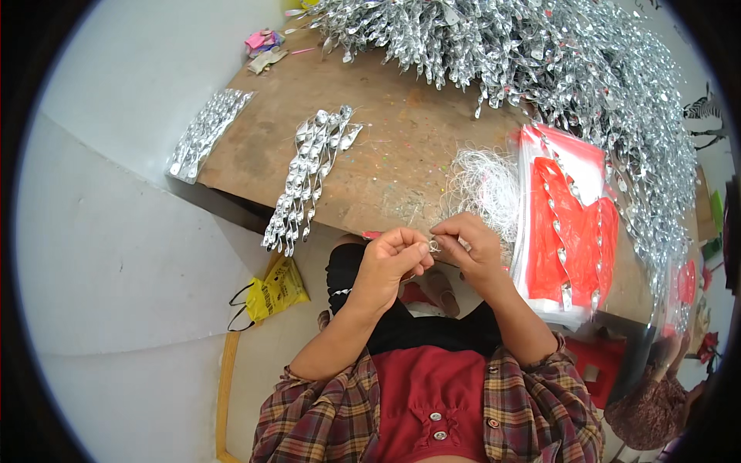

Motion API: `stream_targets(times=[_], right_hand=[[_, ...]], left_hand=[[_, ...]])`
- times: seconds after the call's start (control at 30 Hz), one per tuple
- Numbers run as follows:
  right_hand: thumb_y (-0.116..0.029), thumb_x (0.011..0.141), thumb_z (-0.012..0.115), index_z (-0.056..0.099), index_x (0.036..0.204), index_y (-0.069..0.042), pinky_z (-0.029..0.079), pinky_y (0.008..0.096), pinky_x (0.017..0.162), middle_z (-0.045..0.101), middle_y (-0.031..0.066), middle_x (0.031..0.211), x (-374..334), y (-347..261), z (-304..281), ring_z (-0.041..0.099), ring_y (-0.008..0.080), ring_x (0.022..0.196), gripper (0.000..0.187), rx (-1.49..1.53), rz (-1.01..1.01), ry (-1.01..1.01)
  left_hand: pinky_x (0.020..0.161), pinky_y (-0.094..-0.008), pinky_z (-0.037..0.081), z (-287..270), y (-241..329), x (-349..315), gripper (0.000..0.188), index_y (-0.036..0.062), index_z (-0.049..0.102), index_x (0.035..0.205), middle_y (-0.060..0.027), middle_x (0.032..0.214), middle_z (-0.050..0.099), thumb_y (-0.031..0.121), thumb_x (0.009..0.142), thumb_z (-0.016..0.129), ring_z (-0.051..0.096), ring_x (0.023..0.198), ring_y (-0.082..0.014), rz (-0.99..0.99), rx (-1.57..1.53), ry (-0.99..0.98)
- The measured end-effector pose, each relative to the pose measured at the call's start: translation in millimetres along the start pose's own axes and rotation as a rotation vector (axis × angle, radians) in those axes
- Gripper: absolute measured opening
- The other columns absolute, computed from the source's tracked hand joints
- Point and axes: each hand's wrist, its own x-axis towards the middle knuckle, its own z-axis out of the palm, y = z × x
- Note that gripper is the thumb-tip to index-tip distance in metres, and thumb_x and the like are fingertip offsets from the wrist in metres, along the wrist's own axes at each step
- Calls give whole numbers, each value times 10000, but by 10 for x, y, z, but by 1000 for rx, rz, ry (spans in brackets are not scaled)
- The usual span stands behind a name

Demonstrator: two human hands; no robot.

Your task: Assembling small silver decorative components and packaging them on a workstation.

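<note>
at my far left, a flat bundle of silver strips (pixel 210 133) lies along the edge of the table (pixel 394 116). next, a smaller bunch of silver twists (pixel 309 174) hangs over the near edge, with a yellow bag (pixel 279 293) lower down. the fingers of my left hand (pixel 392 266) pinch a thin pale string (pixel 434 246), looped between my hands near the table's edge. those of my right hand (pixel 477 251) are narrow at the loop; i can't tell if they grip it. then come tangled white threads (pixel 482 185), red and white plastic bags (pixel 575 231) and a big silver heap (pixel 502 46) behind.
</note>
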Motion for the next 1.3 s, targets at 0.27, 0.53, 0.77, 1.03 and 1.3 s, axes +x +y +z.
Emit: stream_targets(times=[0.27,0.53,0.77,1.03,1.3], right_hand=[[-47,733,671,641,873,-106,367,304,646,635,23,797,18,-114,-8,570,186,701,154,-91,-203,16],[-5,710,653,596,822,-76,383,315,669,589,44,735,-6,-142,-40,542,190,691,144,-245,-275,55],[9,766,581,577,827,-40,417,261,647,547,54,762,-8,-61,-146,523,138,696,78,2,57,73],[-72,828,629,593,1087,-32,438,219,693,591,13,877,-71,-130,-115,541,89,775,264,478,487,-209],[-88,788,649,640,992,-73,393,273,691,612,48,813,23,-155,-46,555,153,723,205,187,21,-69]], left_hand=[[587,-169,442,-26,-41,10,78,38,598,897,-26,737,627,110,866,604,541,607,-45,14,5,57],[555,-148,402,83,-47,-23,108,29,607,911,-18,734,622,127,866,605,521,592,-37,75,167,59],[505,-153,347,24,24,-47,160,10,633,964,24,682,565,117,845,631,471,552,-28,92,277,8],[508,-168,363,3,57,-45,150,-1,629,942,18,691,569,106,838,643,447,520,-36,64,38,50],[491,-166,351,50,26,-80,146,3,624,935,16,677,561,120,849,634,446,519,-40,48,10,42]])
